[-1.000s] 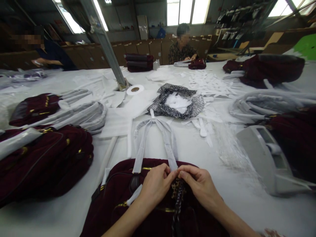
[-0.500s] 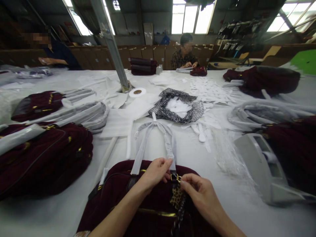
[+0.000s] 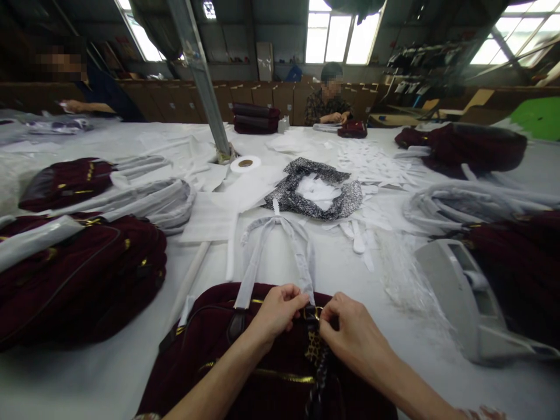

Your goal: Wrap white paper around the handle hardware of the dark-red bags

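Note:
A dark burgundy handbag (image 3: 205, 332) with gold zips lies in front of me, its handles (image 3: 301, 262) wrapped in white film and standing up. My left hand (image 3: 280, 312) is closed, thumb and fingertips pinched at the foot of the right-hand handle strap. Across from it my right hand (image 3: 347, 329) pinches at the gold ring (image 3: 318, 314) on the strap's base; its fingertips partly cover the small clasp there. Below the ring hang a leopard-print charm (image 3: 313, 347) and a black braided cord (image 3: 321, 376).
More burgundy bags (image 3: 79, 274) lie at left and right. A grey tape dispenser (image 3: 455, 297) stands at right. Beyond my bag are a black-and-white fabric ring (image 3: 280, 195) holding white scraps, a white roll (image 3: 245, 164) and a metal post (image 3: 205, 87). Two people work across the table.
My right hand has turned, its knuckles rising and its fingers curling tighter at the ring. My left hand has shifted slightly right and its fingers have drawn together at the strap.

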`<state>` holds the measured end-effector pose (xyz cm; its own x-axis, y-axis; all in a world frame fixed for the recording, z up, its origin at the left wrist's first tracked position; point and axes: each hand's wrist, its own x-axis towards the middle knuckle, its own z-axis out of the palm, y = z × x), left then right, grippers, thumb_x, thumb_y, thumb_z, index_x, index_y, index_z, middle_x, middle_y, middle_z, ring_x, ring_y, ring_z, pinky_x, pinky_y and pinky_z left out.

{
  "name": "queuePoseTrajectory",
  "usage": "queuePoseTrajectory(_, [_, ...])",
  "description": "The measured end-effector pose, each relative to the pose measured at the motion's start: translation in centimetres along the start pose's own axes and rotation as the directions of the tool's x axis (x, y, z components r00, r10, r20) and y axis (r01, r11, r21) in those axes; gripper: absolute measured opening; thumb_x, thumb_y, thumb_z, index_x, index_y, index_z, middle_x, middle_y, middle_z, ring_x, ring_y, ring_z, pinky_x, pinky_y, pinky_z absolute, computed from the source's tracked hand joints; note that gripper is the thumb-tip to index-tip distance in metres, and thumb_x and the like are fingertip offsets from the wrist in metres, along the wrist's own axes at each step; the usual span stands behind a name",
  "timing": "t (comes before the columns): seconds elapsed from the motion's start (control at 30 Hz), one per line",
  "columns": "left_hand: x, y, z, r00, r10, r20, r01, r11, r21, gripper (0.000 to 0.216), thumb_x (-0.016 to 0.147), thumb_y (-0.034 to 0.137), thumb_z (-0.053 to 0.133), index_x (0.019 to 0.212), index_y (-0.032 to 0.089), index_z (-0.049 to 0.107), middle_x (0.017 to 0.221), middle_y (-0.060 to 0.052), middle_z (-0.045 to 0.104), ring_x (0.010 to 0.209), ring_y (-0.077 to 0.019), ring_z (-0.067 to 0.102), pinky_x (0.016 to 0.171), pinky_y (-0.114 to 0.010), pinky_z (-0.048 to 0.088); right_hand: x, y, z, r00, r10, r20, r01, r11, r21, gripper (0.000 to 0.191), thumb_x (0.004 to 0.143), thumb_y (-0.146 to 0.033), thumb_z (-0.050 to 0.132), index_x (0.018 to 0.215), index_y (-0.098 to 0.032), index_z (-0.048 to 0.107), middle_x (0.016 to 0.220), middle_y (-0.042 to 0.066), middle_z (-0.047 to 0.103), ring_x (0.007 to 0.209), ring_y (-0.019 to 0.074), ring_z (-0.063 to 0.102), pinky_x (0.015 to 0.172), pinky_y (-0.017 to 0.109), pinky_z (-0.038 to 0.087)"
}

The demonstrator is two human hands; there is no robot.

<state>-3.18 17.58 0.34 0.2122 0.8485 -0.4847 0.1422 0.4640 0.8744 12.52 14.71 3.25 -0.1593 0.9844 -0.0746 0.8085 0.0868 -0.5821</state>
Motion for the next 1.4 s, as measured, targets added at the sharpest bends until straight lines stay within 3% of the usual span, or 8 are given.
queuePoseTrajectory(0.13, [-0.2, 0.1, -0.1, 0.999, 0.036, 0.012, -0.037, 0.999, 0.022, 0.030, 0.073, 0.046, 0.056, 0.070, 0.017, 0.051, 0.050, 0.007, 0.042, 0.038, -0.0042, 0.031, 0.034, -0.016, 0.023, 0.2, -0.5, 0.5, 1.000, -0.001, 0.024, 0.003, 0.994, -0.109, 0.016, 0.071, -0.012, 0.047, 0.060, -0.019, 0.055, 0.068, 0.002, 0.055, 0.061, 0.0149, 0.054, 0.060, 0.026, 0.037])
queuePoseTrajectory(0.37, [-0.5, -0.5, -1.8, 0.950, 0.148, 0.276, -0.186, 0.976, 0.116, 0.032, 0.075, 0.030, 0.052, 0.102, 0.017, 0.064, 0.064, 0.003, 0.050, 0.050, -0.0063, 0.035, 0.044, -0.017, 0.034, 0.1, 0.2, 2.1, 0.996, -0.086, 0.017, 0.086, 0.995, -0.050, 0.016, 0.080, -0.012, 0.046, 0.068, -0.019, 0.053, 0.074, 0.002, 0.053, 0.067, 0.0146, 0.055, 0.064, 0.026, 0.039])
queuePoseTrajectory(0.43, [-0.4, -0.9, -2.0, 0.952, 0.156, 0.264, -0.204, 0.965, 0.166, 0.033, 0.074, 0.026, 0.052, 0.103, 0.018, 0.065, 0.063, 0.004, 0.049, 0.050, -0.0065, 0.034, 0.045, -0.018, 0.033, 0.0, 0.5, 2.4, 0.995, -0.095, 0.008, 0.095, 0.995, -0.011, 0.015, 0.081, -0.012, 0.045, 0.069, -0.018, 0.053, 0.076, 0.002, 0.053, 0.070, 0.0149, 0.055, 0.066, 0.026, 0.040])
queuePoseTrajectory(0.6, [-0.2, -1.3, -1.9, 0.963, 0.174, 0.205, -0.236, 0.912, 0.336, 0.026, 0.072, 0.023, 0.049, 0.085, 0.016, 0.070, 0.059, 0.003, 0.054, 0.052, -0.0095, 0.042, 0.052, -0.021, 0.033, -0.2, 1.0, 3.1, 0.996, -0.089, 0.009, 0.089, 0.996, 0.013, 0.016, 0.084, -0.014, 0.043, 0.071, -0.018, 0.052, 0.077, 0.002, 0.052, 0.069, 0.0151, 0.054, 0.066, 0.027, 0.040])
queuePoseTrajectory(0.77, [-0.5, -0.9, -2.1, 0.949, 0.271, 0.163, -0.317, 0.814, 0.487, 0.025, 0.067, 0.021, 0.056, 0.088, 0.022, 0.070, 0.069, 0.002, 0.053, 0.064, -0.0120, 0.048, 0.062, -0.022, 0.036, -0.1, 1.3, 3.3, 0.996, -0.086, 0.018, 0.085, 0.995, 0.047, 0.017, 0.086, -0.015, 0.042, 0.072, -0.019, 0.052, 0.078, 0.001, 0.051, 0.069, 0.0147, 0.053, 0.066, 0.028, 0.040])
queuePoseTrajectory(0.97, [-0.3, -1.2, -2.0, 0.944, 0.277, 0.176, -0.327, 0.842, 0.429, 0.025, 0.066, 0.015, 0.056, 0.088, 0.019, 0.066, 0.083, 0.000, 0.056, 0.066, -0.0111, 0.050, 0.063, -0.022, 0.038, -0.3, 1.3, 3.4, 0.996, -0.090, -0.003, 0.089, 0.987, 0.134, 0.014, 0.085, -0.013, 0.044, 0.075, -0.019, 0.052, 0.079, 0.001, 0.051, 0.072, 0.0144, 0.054, 0.067, 0.028, 0.040])
queuePoseTrajectory(1.17, [-0.1, -1.3, -1.8, 0.936, 0.301, 0.182, -0.351, 0.818, 0.455, 0.017, 0.064, 0.014, 0.054, 0.077, 0.019, 0.065, 0.073, 0.001, 0.055, 0.066, -0.0125, 0.051, 0.062, -0.023, 0.038, -0.4, 1.6, 3.7, 0.995, -0.101, -0.014, 0.102, 0.987, 0.124, 0.015, 0.086, -0.013, 0.042, 0.076, -0.019, 0.052, 0.078, 0.001, 0.051, 0.069, 0.0144, 0.053, 0.067, 0.028, 0.041])
queuePoseTrajectory(1.4, [-0.1, -1.4, -1.7, 0.953, 0.278, 0.122, -0.299, 0.780, 0.550, 0.009, 0.065, 0.017, 0.054, 0.069, 0.018, 0.062, 0.068, 0.000, 0.058, 0.063, -0.0130, 0.052, 0.058, -0.023, 0.036, -0.4, 1.7, 4.0, 0.993, -0.112, -0.025, 0.114, 0.986, 0.124, 0.015, 0.086, -0.015, 0.044, 0.075, -0.019, 0.053, 0.078, 0.002, 0.051, 0.070, 0.0149, 0.053, 0.066, 0.027, 0.041])
